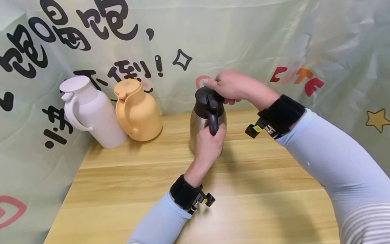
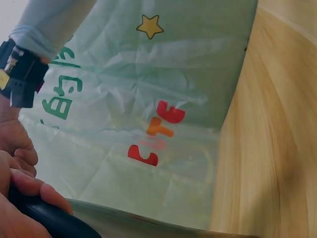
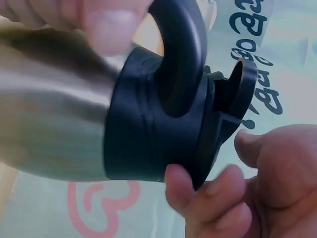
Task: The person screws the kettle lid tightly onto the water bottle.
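Note:
A stainless steel thermal carafe (image 1: 195, 127) with a dark collar stands upright on the wooden table. My left hand (image 1: 209, 145) grips its black handle (image 1: 213, 118), fingers wrapped round and thumb along the side. At the top, my right hand (image 1: 233, 87) holds the black lid (image 1: 202, 96) from its right side. The right wrist view shows curled fingertips (image 3: 181, 186) at the lid's rim, with a thumb over its top. A thumb lever (image 3: 245, 87) sticks up from the lid. In the left wrist view, the handle (image 2: 44, 218) is only partly seen under the fingers.
To the left stand a white jug (image 1: 99, 115) and a yellow jug (image 1: 144, 117), side by side. A printed green sheet (image 1: 243, 40) hangs behind and beside the wooden table (image 1: 137, 189), close behind the carafe.

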The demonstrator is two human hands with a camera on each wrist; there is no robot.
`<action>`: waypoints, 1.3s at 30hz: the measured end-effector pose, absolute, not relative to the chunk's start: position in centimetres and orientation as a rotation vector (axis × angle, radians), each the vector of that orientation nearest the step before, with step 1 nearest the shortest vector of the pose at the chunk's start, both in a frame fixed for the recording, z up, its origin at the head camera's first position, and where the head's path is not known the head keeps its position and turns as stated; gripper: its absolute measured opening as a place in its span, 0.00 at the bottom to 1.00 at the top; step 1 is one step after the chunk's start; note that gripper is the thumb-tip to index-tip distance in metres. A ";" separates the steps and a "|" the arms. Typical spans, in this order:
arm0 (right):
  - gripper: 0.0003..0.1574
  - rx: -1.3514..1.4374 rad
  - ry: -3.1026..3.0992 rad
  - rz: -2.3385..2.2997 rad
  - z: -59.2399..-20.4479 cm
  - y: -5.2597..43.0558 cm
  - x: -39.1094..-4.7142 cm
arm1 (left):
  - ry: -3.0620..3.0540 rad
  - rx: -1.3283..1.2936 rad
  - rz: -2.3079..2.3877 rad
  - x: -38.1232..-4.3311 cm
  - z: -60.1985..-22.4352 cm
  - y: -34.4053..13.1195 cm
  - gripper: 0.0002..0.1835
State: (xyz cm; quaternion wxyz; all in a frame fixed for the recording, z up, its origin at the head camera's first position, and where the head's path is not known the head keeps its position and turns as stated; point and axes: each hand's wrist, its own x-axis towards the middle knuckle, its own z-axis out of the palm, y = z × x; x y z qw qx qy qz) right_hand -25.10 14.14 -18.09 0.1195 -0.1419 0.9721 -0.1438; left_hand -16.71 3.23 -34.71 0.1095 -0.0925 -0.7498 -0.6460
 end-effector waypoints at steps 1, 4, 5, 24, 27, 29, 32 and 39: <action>0.45 -0.433 2.846 -0.442 -18.2 14.4 -24.9 | -2.209 -0.276 -1.903 -16.7 -34.7 3.2 0.27; 0.45 -0.461 2.866 -0.412 -18.4 14.7 -24.5 | -2.223 -0.285 -1.901 -16.7 -34.8 3.3 0.27; 0.46 -0.462 2.875 -0.373 -18.4 14.6 -24.5 | -2.223 -0.286 -1.901 -16.7 -34.8 3.3 0.27; 0.43 -0.617 2.700 0.380 -16.4 10.9 -26.5 | -2.177 -0.273 -1.856 -16.9 -35.1 3.6 0.27; 0.43 -0.659 2.777 0.333 -17.1 11.5 -26.7 | -2.151 -0.255 -1.847 -16.9 -35.1 3.8 0.26; 0.42 -0.663 2.826 0.264 -17.5 11.9 -26.8 | -2.134 -0.246 -1.837 -17.0 -35.1 4.0 0.26; 0.40 -0.646 2.871 0.180 -18.1 12.2 -26.8 | -2.114 -0.235 -1.830 -16.9 -35.1 4.1 0.25; 0.38 -0.593 2.921 0.141 -18.4 11.7 -26.3 | -2.078 -0.215 -1.809 -16.9 -35.1 4.2 0.23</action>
